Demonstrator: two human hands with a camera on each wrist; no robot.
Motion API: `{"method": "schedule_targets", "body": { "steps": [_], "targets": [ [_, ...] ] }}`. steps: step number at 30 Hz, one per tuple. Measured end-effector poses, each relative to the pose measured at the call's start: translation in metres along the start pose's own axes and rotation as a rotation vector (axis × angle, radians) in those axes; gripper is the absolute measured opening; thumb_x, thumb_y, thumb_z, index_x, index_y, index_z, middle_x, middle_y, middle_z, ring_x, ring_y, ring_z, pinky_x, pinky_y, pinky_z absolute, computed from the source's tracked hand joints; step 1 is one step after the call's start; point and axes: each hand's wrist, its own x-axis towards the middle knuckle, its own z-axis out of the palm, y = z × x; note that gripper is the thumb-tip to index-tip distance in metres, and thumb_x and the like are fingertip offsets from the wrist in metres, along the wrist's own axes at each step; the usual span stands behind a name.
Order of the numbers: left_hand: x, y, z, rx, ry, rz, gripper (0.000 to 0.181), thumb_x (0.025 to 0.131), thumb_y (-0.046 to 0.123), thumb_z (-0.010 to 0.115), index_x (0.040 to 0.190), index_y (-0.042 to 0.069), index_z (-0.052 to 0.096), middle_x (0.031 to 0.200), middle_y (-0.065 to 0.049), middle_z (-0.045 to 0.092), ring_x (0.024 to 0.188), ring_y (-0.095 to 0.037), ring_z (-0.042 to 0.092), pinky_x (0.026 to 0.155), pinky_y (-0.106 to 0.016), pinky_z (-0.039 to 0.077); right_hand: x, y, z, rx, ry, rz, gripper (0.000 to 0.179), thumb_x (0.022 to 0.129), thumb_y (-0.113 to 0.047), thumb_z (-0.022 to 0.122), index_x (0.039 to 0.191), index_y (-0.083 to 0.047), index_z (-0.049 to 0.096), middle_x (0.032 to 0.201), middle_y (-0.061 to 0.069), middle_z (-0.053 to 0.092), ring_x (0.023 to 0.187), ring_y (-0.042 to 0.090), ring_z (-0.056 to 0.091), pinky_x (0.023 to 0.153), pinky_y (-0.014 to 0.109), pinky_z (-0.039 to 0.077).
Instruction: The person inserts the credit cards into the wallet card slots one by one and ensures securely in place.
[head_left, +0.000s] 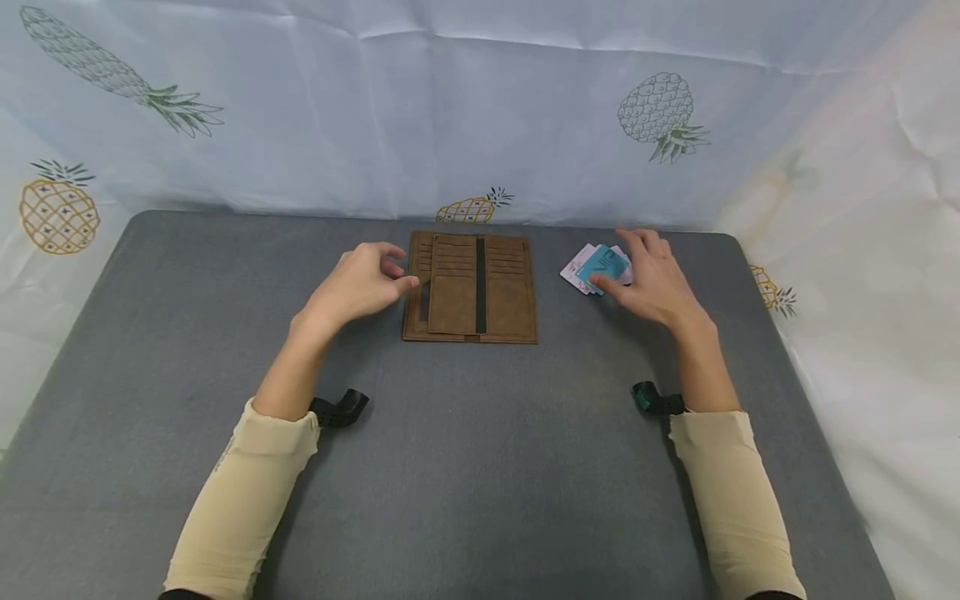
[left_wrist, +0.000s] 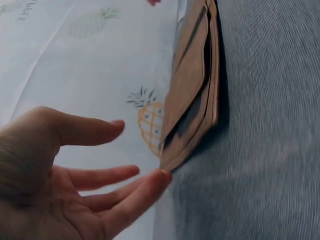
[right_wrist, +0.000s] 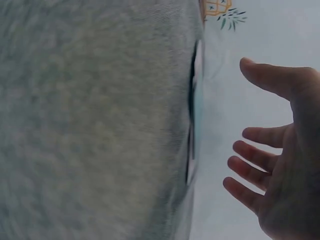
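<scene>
A brown wallet (head_left: 452,304) lies unfolded on the grey table, its card slots and a dark centre strip facing up. At its left edge is my left hand (head_left: 365,281), thumb and fingers spread apart with nothing between them. The left wrist view shows the wallet (left_wrist: 187,85) edge-on, just beyond the fingertips. To the right of the wallet, a small fanned pile of cards (head_left: 604,265) has a teal card on top. My right hand (head_left: 649,275) hovers over the pile, fingers spread; the right wrist view shows the hand (right_wrist: 280,155) apart from the cards.
The grey table (head_left: 480,467) extends toward me and to both sides. A white curtain (head_left: 360,108) printed with pineapples hangs behind the table's far edge, close behind the wallet and cards. Each wrist carries a black camera mount (head_left: 341,408).
</scene>
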Motion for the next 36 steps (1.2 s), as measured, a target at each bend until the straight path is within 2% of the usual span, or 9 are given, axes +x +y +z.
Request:
{"method": "schedule_targets", "body": {
  "steps": [6, 9, 15, 20, 24, 27, 30, 32, 36],
  "targets": [
    [0.006, -0.002, 0.007, -0.039, -0.041, -0.03, 0.06, 0.105, 0.03, 0.068, 0.155, -0.001, 0.053, 0.139, -0.026, 0.07, 0.13, -0.043, 0.067, 0.112, -0.061, 0.051, 0.007, 0.007, 0.005, -0.027, -0.08, 0.082, 0.093, 0.101, -0.052, 0.068, 0.164, 0.009, 0.034, 0.166, 0.036, 0.031, 0.151, 0.053, 0.032, 0.124, 0.071, 0.033],
    [0.009, -0.005, 0.01, -0.067, -0.035, -0.047, 0.058, 0.105, 0.027, 0.068, 0.154, 0.0, 0.053, 0.137, -0.025, 0.071, 0.129, -0.042, 0.067, 0.112, -0.059, 0.051, 0.009, 0.01, 0.005, -0.04, -0.116, 0.092, 0.095, 0.101, -0.051, 0.068, 0.163, 0.012, 0.033, 0.164, 0.039, 0.031, 0.148, 0.055, 0.033, 0.122, 0.071, 0.035],
    [0.012, -0.011, 0.008, -0.135, -0.045, -0.071, 0.065, 0.105, 0.025, 0.069, 0.159, -0.002, 0.046, 0.141, -0.028, 0.068, 0.131, -0.044, 0.066, 0.113, -0.059, 0.051, 0.016, 0.012, 0.002, -0.055, -0.2, 0.123, 0.095, 0.102, -0.049, 0.069, 0.161, 0.016, 0.033, 0.16, 0.043, 0.032, 0.147, 0.056, 0.032, 0.12, 0.071, 0.035],
    [0.012, -0.012, 0.006, -0.217, -0.065, -0.071, 0.066, 0.106, 0.022, 0.066, 0.162, -0.003, 0.04, 0.144, -0.03, 0.065, 0.135, -0.045, 0.063, 0.116, -0.059, 0.05, 0.02, 0.012, -0.002, -0.041, -0.221, 0.168, 0.095, 0.1, -0.048, 0.072, 0.159, 0.016, 0.035, 0.157, 0.042, 0.035, 0.141, 0.053, 0.036, 0.116, 0.069, 0.039],
    [0.014, -0.011, 0.008, -0.26, -0.06, -0.075, 0.063, 0.107, 0.019, 0.064, 0.161, -0.002, 0.041, 0.147, -0.028, 0.064, 0.137, -0.044, 0.062, 0.117, -0.057, 0.049, 0.02, 0.011, -0.003, 0.002, -0.191, 0.194, 0.093, 0.097, -0.047, 0.078, 0.153, 0.017, 0.038, 0.145, 0.038, 0.042, 0.126, 0.046, 0.041, 0.107, 0.065, 0.043],
    [0.015, -0.011, 0.01, -0.289, -0.057, -0.079, 0.062, 0.107, 0.017, 0.064, 0.161, -0.001, 0.042, 0.149, -0.027, 0.064, 0.138, -0.042, 0.063, 0.116, -0.054, 0.05, 0.018, 0.011, -0.005, 0.057, -0.131, 0.196, 0.083, 0.098, -0.041, 0.079, 0.145, 0.016, 0.041, 0.128, 0.032, 0.048, 0.112, 0.041, 0.046, 0.095, 0.058, 0.046],
    [0.016, -0.01, 0.012, -0.317, -0.059, -0.078, 0.061, 0.106, 0.016, 0.065, 0.161, -0.001, 0.043, 0.151, -0.025, 0.063, 0.138, -0.041, 0.063, 0.115, -0.051, 0.05, 0.015, 0.011, -0.007, 0.12, -0.064, 0.185, 0.063, 0.104, -0.033, 0.072, 0.14, 0.012, 0.045, 0.118, 0.026, 0.054, 0.101, 0.036, 0.052, 0.083, 0.045, 0.046],
    [0.016, -0.011, 0.013, -0.331, -0.061, -0.073, 0.061, 0.106, 0.014, 0.065, 0.161, 0.0, 0.043, 0.153, -0.025, 0.062, 0.139, -0.04, 0.062, 0.114, -0.05, 0.05, 0.014, 0.01, -0.009, 0.168, -0.03, 0.166, 0.051, 0.108, -0.028, 0.066, 0.139, 0.009, 0.047, 0.115, 0.028, 0.062, 0.095, 0.033, 0.058, 0.076, 0.038, 0.046],
    [0.019, -0.012, 0.016, -0.343, -0.056, -0.043, 0.058, 0.105, 0.008, 0.065, 0.159, -0.002, 0.046, 0.155, -0.025, 0.058, 0.141, -0.041, 0.059, 0.114, -0.052, 0.051, 0.013, 0.004, -0.012, 0.281, 0.027, 0.1, 0.038, 0.111, -0.021, 0.059, 0.137, 0.006, 0.052, 0.11, 0.029, 0.075, 0.084, 0.019, 0.067, 0.069, 0.027, 0.047]
  ]
}}
